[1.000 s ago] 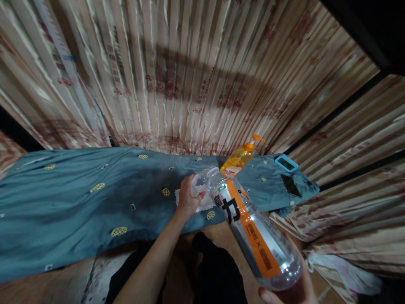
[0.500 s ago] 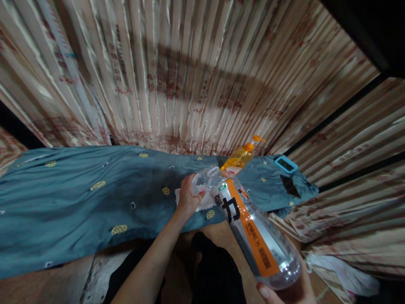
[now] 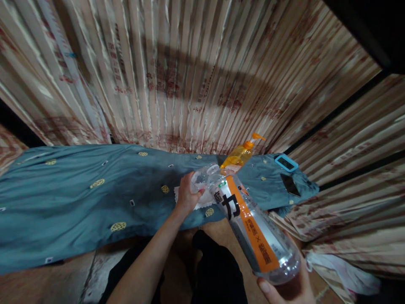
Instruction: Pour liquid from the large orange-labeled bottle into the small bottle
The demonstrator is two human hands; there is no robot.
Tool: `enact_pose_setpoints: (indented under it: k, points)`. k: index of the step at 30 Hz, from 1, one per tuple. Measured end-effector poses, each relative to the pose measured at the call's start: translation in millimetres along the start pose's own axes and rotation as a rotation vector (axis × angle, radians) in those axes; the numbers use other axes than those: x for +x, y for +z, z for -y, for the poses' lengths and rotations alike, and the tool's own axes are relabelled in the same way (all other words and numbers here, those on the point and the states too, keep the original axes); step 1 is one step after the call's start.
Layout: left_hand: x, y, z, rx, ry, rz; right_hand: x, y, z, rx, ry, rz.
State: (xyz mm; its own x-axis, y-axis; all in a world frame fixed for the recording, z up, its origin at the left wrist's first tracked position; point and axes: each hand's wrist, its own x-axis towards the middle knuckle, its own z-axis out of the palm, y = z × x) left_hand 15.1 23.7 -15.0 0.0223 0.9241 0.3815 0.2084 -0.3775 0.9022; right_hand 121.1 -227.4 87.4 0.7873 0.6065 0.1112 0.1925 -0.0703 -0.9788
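Note:
My right hand point(image 3: 286, 288) grips the base of a big clear plastic bottle point(image 3: 253, 226) with an orange and white label, tilted with its neck pointing away from me. At the bottle's neck my left hand point(image 3: 187, 195) is curled around the cap end, over a white paper tissue point(image 3: 202, 202) that lies on the blue-green patterned cloth point(image 3: 79, 198). An orange pump bottle point(image 3: 241, 155) stands just behind the clear bottle's neck.
A small device with a light blue frame point(image 3: 286, 162) and a black phone point(image 3: 290, 185) lie on the cloth at the right. Pleated beige curtains point(image 3: 177, 71) close off the back and right. White plastic point(image 3: 344, 270) lies low at the right. My dark-clothed legs point(image 3: 215, 274) are below.
The scene has hardly changed; my left hand stays at the bottle's neck and shifts slightly, and my right hand keeps hold of the base.

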Motion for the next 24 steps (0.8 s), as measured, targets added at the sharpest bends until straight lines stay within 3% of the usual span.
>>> enact_pose_setpoints:
  k: [8,20,24]
  points:
    - [1,-0.5,5,0.037,0.072,-0.025,-1,2,-3,0.024,0.022,-0.046]
    - [4,-5.4,11,0.065,0.107,0.009,9,-1,1,-0.064,-0.034,0.009]
    - [5,-8.6,7,0.099,0.111,0.028,10,1,1,-0.03,0.014,-0.012]
